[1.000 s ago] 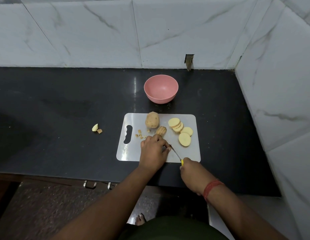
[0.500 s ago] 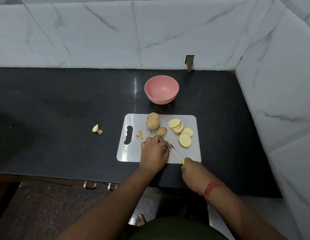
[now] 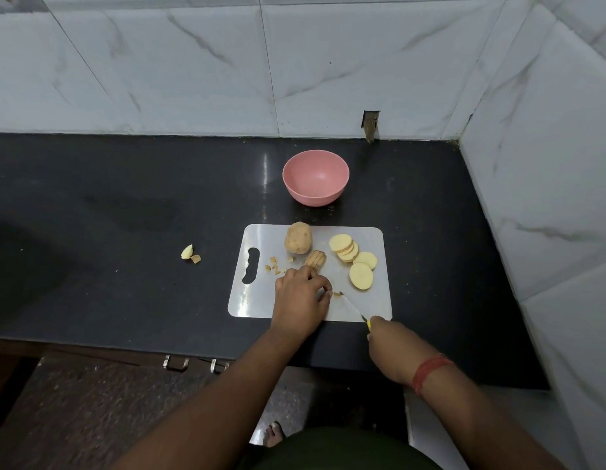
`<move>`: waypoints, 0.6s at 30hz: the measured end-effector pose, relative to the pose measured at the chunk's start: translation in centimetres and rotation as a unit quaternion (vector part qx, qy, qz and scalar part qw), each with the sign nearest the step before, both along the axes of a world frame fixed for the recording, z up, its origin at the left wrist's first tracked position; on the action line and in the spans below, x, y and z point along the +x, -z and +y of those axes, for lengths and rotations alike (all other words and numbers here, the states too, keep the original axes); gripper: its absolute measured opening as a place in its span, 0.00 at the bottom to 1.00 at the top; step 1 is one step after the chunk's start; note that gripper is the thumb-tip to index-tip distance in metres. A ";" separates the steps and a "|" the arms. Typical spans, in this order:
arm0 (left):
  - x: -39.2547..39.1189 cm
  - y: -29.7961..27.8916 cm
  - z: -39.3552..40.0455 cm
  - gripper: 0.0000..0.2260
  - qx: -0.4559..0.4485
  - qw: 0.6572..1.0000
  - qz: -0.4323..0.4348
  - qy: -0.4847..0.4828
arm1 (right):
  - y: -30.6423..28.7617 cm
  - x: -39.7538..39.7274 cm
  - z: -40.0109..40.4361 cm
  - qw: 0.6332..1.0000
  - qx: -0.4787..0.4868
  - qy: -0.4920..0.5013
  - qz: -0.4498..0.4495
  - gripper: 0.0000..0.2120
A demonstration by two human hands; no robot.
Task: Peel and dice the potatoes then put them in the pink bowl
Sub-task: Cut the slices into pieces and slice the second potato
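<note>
At the centre of the frame, on the white cutting board (image 3: 250, 300), the left hand (image 3: 300, 300) has its fingers curled down over a potato piece that stays hidden beneath them. The right hand (image 3: 389, 347), lower right, is clamped on the yellow handle of a knife (image 3: 352, 308). The blade's long axis runs diagonally up-left, its tip just beside the left fingertips (image 3: 325, 295) and a small cut bit. The next cut likely turns on that narrow gap. A whole potato (image 3: 298, 237), a scored chunk (image 3: 316, 259) and round slices (image 3: 354, 259) lie above the hands; the pink bowl (image 3: 315, 178) sits empty above the board on the counter (image 3: 125, 205).
</note>
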State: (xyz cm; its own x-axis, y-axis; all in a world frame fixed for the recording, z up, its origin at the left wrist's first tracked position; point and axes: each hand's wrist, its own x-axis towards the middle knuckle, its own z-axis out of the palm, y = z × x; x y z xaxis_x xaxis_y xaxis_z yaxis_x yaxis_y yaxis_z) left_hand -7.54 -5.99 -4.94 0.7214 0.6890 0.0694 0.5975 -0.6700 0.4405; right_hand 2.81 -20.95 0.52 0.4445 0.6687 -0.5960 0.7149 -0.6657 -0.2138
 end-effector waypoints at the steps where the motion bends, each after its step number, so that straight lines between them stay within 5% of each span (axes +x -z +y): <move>1: 0.0 0.0 0.0 0.05 0.001 1.000 0.001 0.004 | -0.1 0.1 -0.2 1.000 0.004 0.004 0.003 0.03; 10: -0.1 0.4 -0.8 0.13 0.014 1.000 -0.004 0.025 | 1.2 -0.4 -0.5 0.998 0.028 0.049 0.031 0.03; 18: 0.8 0.3 -0.7 0.08 0.016 1.000 0.007 -0.010 | 1.1 -0.6 -0.9 0.998 0.016 0.037 0.038 0.01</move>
State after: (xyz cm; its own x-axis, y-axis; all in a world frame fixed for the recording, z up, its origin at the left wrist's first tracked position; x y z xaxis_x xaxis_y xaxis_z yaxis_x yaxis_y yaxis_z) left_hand -6.76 -6.74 -5.24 0.7087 0.7006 0.0827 0.6164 -0.6720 0.4105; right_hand 2.25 -21.86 -0.56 0.4487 0.6546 -0.6084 0.6446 -0.7086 -0.2870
